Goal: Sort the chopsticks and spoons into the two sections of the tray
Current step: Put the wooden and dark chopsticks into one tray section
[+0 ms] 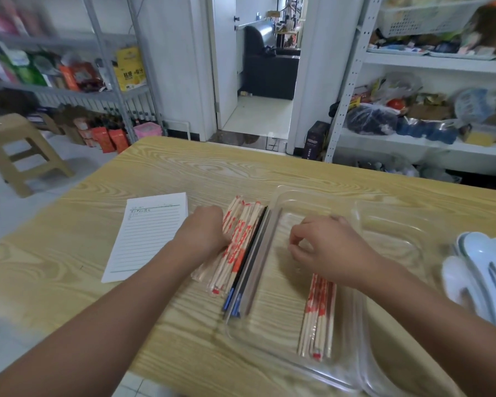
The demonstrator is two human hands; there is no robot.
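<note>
A clear plastic tray (390, 239) with two sections lies on the wooden table (184, 173). Its left section holds a few red-printed wrapped chopsticks (317, 316); their far ends are hidden under my right hand (327, 247), which hovers there with loosely curled fingers. Left of the tray lies a pile of wrapped chopsticks (241, 233), with dark chopsticks with blue ends (242, 285) along its right side. My left hand (204, 230) is closed on the left edge of that pile. White spoons (481, 276) are stacked at the far right, beside the tray.
A lined notepad (149, 236) lies left of my left arm. A tan plastic stool (15, 150) stands on the floor at the left. Cluttered metal shelves (413, 116) flank a doorway behind the table.
</note>
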